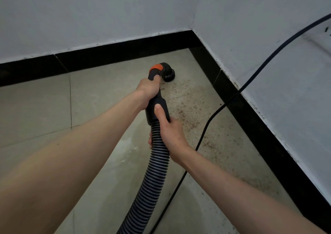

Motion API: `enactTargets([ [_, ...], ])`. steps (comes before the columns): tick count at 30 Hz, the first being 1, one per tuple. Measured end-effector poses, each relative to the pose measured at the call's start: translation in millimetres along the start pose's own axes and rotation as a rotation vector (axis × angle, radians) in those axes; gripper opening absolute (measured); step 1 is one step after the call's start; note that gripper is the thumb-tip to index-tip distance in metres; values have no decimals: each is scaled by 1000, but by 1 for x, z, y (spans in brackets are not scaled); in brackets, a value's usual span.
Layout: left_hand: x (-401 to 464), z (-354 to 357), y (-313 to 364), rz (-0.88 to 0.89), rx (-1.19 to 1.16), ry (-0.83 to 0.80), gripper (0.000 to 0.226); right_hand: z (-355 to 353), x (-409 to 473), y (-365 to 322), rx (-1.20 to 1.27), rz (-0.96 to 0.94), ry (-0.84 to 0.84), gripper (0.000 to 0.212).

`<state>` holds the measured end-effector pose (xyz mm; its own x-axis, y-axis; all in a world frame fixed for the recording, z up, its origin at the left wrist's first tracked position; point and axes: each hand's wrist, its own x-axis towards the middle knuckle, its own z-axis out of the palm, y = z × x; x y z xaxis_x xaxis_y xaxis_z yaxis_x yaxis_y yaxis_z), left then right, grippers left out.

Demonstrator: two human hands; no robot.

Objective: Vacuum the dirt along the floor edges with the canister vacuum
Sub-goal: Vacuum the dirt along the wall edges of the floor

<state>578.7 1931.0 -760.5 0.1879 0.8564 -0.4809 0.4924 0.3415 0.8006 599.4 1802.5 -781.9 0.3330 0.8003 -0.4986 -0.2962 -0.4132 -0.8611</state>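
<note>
My left hand [148, 88] grips the black vacuum handle [157, 106] just below its orange collar [156, 67]. The black nozzle [168, 74] at the tip points down at the floor near the room's corner. My right hand [171, 135] holds the ribbed grey-black hose [143, 189] where it joins the handle, thumb lying along the cuff. Brown dirt specks [186, 115] are scattered on the beige tiles to the right of the nozzle, toward the right skirting. The canister itself is out of view.
A black power cord [211, 119] runs from the upper right along the wall down across the floor beside the hose. Black skirting [250, 119] lines both white walls, which meet in a corner [192, 31] beyond the nozzle. Beige tiles [35, 108] spread to the left.
</note>
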Motion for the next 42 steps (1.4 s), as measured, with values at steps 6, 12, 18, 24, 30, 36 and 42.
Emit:
enactTargets([
  [6, -12, -24, -15, -46, -88, 27, 32, 14, -11, 3, -65, 8, -54, 51],
  [12, -20, -45, -33, -66, -135, 63, 33, 29, -20, 10, -109, 16, -107, 49],
  [18, -24, -63, -43, -85, -166, 110, 34, 40, -25, 11, -146, 8, -161, 49],
  [24, -25, -72, -61, -118, -223, 147, 44, 43, -29, 15, -169, 27, -229, 48],
  [30, -24, -88, -68, -179, -318, 152, 47, 46, -28, 15, -214, 3, -284, 45],
  [36, -23, -106, -73, -183, -355, 264, 49, 56, -28, 12, -288, -56, -338, 41],
  [42, -21, -122, -92, -220, -402, 309, 47, 67, -22, 13, -353, -5, -405, 44],
])
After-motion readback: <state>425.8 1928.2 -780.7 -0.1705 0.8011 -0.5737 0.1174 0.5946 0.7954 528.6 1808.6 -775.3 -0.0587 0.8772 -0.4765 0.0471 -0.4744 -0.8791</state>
